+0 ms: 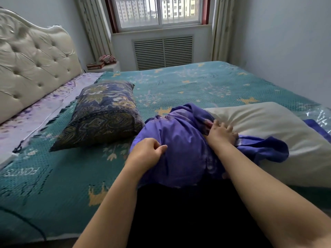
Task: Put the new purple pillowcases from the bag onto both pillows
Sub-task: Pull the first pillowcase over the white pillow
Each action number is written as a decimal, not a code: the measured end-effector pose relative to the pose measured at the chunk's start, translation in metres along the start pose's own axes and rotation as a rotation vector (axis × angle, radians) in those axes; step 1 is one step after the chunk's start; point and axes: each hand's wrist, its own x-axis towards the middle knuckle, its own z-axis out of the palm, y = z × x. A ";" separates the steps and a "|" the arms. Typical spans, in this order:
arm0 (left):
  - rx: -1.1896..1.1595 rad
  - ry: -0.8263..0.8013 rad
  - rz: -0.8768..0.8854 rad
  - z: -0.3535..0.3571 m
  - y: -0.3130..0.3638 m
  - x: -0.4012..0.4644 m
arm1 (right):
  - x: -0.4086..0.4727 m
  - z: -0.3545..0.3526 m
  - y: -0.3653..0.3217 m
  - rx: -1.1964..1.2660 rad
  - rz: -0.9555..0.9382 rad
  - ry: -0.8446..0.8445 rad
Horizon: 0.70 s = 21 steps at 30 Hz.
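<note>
A white pillow (265,129) lies on the bed at the right, its near end inside a bunched purple pillowcase (180,140). My left hand (146,153) pinches the purple fabric at the covered end. Where the cloth meets the bare pillow, my right hand (221,134) grips the gathered edge of the pillowcase. A second pillow (102,113) in a dark blue patterned cover lies to the left, near the headboard. A clear plastic bag (318,120) with something purple in it shows behind the white pillow at the right edge.
The bed carries a teal patterned cover (179,83). A cream tufted headboard (34,59) stands at the left, a nightstand (102,66) with small items sits by the window, and a wall runs close along the right.
</note>
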 end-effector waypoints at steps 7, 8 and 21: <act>0.128 0.121 -0.091 0.045 0.002 -0.025 | -0.028 0.012 0.001 0.251 -0.026 0.192; 0.187 0.123 -0.094 0.043 -0.002 -0.029 | -0.031 0.012 0.003 0.251 -0.042 0.243; 0.252 0.034 -0.149 0.042 -0.033 -0.066 | -0.150 0.039 -0.009 0.427 -0.263 -0.339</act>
